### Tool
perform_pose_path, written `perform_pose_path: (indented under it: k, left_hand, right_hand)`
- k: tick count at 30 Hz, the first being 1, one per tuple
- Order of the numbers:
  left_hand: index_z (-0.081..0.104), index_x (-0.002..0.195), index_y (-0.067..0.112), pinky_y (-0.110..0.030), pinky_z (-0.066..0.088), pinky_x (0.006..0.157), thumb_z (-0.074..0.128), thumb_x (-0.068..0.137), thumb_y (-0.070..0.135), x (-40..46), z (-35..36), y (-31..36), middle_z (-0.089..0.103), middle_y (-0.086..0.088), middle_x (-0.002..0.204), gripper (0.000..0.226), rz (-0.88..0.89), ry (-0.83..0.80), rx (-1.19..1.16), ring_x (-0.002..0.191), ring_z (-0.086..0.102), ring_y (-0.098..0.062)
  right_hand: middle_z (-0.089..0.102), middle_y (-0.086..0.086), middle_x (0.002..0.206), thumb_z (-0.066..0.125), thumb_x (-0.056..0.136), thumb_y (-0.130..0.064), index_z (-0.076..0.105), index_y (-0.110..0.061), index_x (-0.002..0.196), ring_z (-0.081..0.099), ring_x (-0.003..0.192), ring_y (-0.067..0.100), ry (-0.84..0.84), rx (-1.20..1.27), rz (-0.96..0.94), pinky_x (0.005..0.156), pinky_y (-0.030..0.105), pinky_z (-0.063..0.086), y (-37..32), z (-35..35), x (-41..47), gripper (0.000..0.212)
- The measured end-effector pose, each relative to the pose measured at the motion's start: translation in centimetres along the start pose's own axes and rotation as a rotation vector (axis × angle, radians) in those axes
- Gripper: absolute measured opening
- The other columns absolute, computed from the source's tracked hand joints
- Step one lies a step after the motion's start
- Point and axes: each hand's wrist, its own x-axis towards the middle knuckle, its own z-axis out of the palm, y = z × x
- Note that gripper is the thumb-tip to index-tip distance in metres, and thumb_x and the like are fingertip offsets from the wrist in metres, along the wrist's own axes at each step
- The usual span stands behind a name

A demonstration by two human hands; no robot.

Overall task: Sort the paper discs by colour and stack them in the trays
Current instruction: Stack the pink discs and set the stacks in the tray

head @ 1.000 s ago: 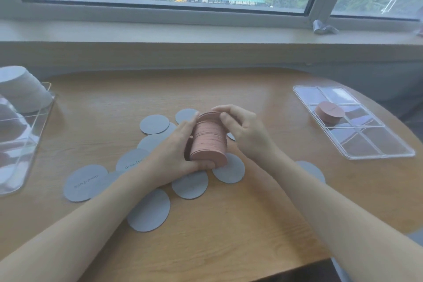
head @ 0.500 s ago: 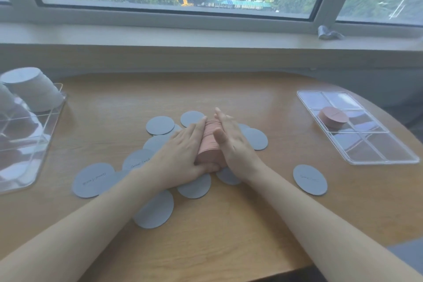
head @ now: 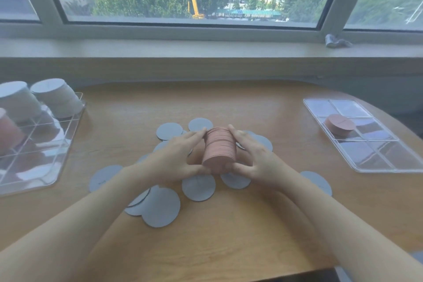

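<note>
both hands, left hand [head: 176,158] and right hand [head: 256,160], grip a pink disc stack [head: 219,150] from either side, mid desk [head: 229,236], above scattered grey discs [head: 160,207]. right tray [head: 370,162] holds a short pink stack [head: 340,125]; left tray [head: 34,162] holds white stacks [head: 57,98].

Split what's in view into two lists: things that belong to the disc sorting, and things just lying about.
Belongs to the job:
pink stack, held between left hand and right hand
grey discs loose on the table
right tray with pink pile
left tray with white stacks

Just lying about:
crumpled wrapper on the windowsill
</note>
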Motion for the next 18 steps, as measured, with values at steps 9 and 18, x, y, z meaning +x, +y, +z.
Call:
perform_pose_path:
  k: [9,18]
  left_hand:
    - [0.044,0.151,0.026,-0.025,0.042,0.105,0.080,0.077,0.052,-1.2,0.8,-0.4,0.060,0.017,0.132,0.086,0.076,0.222,-0.173,0.123,0.053,0.002]
    - [0.048,0.147,0.022,-0.029,0.052,0.097,0.081,0.079,0.036,-6.5,-5.7,-2.0,0.061,0.008,0.137,0.077,-0.056,0.476,-0.472,0.122,0.060,-0.004]
  right_hand:
    - [0.041,-0.017,0.149,0.081,0.079,-0.035,0.028,-0.030,0.155,0.033,0.139,-0.005,-0.023,0.005,0.002,0.118,0.030,0.029,-0.7,-1.3,0.6,0.093]
    - [0.050,-0.010,0.146,0.076,0.086,-0.021,0.045,-0.027,0.144,0.046,0.134,0.001,0.121,0.283,-0.235,0.115,0.033,0.037,-8.1,1.3,6.5,0.066]
